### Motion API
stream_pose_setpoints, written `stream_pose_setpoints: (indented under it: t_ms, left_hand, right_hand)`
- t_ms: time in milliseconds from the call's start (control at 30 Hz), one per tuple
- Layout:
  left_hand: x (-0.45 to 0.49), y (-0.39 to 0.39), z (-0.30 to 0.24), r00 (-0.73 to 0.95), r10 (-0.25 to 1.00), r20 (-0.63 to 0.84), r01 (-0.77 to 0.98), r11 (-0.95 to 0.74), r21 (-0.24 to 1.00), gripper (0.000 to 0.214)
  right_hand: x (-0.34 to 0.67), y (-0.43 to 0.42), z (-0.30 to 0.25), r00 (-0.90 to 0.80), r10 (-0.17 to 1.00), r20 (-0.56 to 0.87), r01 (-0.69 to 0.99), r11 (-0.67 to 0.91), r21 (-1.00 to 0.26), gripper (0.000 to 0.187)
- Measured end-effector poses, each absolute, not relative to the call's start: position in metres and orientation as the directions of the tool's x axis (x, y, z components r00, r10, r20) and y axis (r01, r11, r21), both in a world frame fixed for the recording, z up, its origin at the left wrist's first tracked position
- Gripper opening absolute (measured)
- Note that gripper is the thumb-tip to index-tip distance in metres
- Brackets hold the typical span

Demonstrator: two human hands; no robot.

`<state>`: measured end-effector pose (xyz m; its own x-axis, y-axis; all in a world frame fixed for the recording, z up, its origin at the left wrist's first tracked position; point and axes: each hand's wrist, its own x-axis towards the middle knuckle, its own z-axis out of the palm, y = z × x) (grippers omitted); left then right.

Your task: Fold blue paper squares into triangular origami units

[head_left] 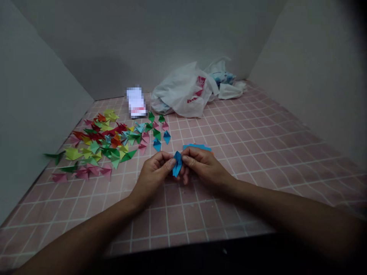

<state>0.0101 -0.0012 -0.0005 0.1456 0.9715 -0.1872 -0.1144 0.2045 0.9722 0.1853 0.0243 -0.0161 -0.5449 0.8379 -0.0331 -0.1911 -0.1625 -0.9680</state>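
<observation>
Both of my hands meet over the middle of the pink checked tabletop [258, 152]. My left hand [153, 173] and my right hand [203, 166] each pinch a small folded blue paper piece [177, 164] between thumb and fingers, just above the surface. Flat blue paper sheets [197, 146] lie right behind my right hand. To the left spreads a pile of several folded paper pieces [106, 143] in red, green, yellow, pink and blue; two blue ones [162, 140] lie nearest my hands.
A white plastic bag [183, 93] with red print slumps at the back, with more crumpled white bags [226, 82] beside it. A small blurred white packet [135, 102] stands left of the bag. White walls enclose the table on three sides.
</observation>
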Motion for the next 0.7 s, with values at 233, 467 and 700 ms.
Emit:
stream_pose_setpoints:
  t_ms: [233,467,700]
  left_hand:
    - [0.0094,-0.0006,0.0018,0.160,0.968,-0.191,-0.103,0.209,0.972,0.027]
    - [0.0086,0.0002,0.0002,0.184,0.966,-0.181,-0.105,0.203,0.974,0.023]
    - [0.0074,0.0003,0.0006,0.195,0.961,-0.197,-0.097,0.219,0.971,0.025]
  right_hand:
    - [0.1854,0.0245,-0.0171,-0.558,0.829,-0.028,-0.219,-0.180,-0.959,0.019]
    - [0.1851,0.0249,-0.0167,-0.552,0.833,-0.033,-0.221,-0.185,-0.957,0.023]
    - [0.1853,0.0263,-0.0188,-0.569,0.822,-0.027,-0.218,-0.183,-0.959,0.024]
